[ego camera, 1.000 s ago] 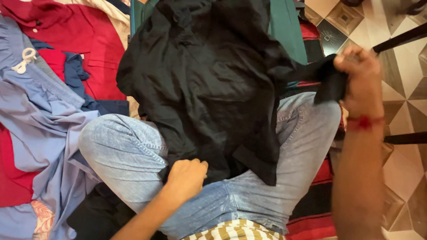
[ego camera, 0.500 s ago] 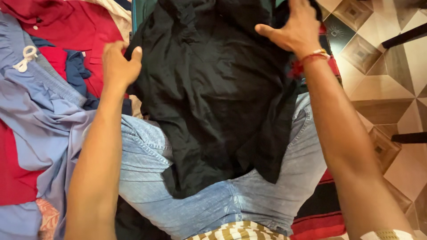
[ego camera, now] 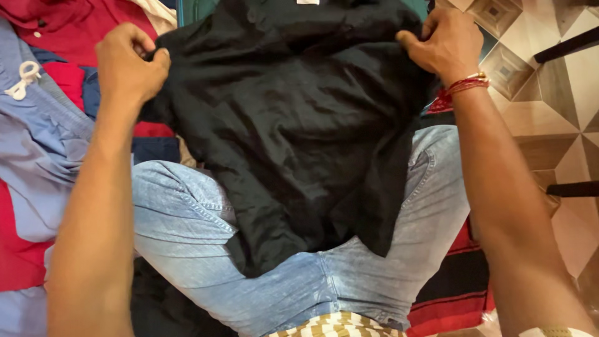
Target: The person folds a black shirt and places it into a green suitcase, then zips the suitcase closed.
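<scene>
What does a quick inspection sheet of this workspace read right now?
Surface: patterned tile floor, striped red cloth under the legs.
Job's things: black shirt spread flat over the jeans-clad lap.
Clutter: red garment, light blue garment, piled at left.
Grippers: left hand and right hand each pinch an upper shirt edge.
Cables: nothing seen.
Surroundings: dark furniture legs at right.

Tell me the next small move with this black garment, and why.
Probably draw both hands apart to pull it flat. The left hand and right hand each pinch a far corner of the black garment, which lies wrinkled across the jeans-clad lap.
</scene>
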